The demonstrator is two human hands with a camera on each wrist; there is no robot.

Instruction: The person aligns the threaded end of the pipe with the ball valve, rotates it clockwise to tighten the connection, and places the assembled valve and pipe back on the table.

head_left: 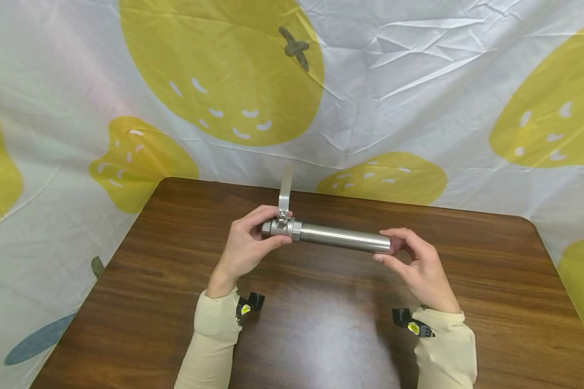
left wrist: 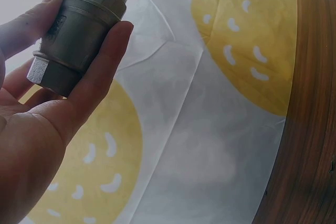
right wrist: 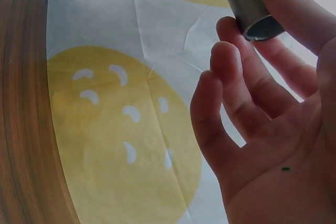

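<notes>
A metal ball valve (head_left: 288,229) with a flat lever handle (head_left: 285,189) is joined to a shiny steel pipe (head_left: 343,238), and both are held up over the table. My left hand (head_left: 245,246) grips the valve body between thumb and fingers. In the left wrist view the valve's hex end (left wrist: 50,74) shows beside the palm. At the pipe's far end, my right hand (head_left: 420,267) pinches the tube between thumb and fingertips. The open, hollow pipe end (right wrist: 264,28) is visible in the right wrist view. The lever points away from me, toward the backdrop.
A dark wooden table (head_left: 321,319) with rounded corners lies beneath the hands. Behind it and at its sides hangs a white cloth (head_left: 350,108) printed with yellow fruit. Both sleeved wrists carry small strapped cameras.
</notes>
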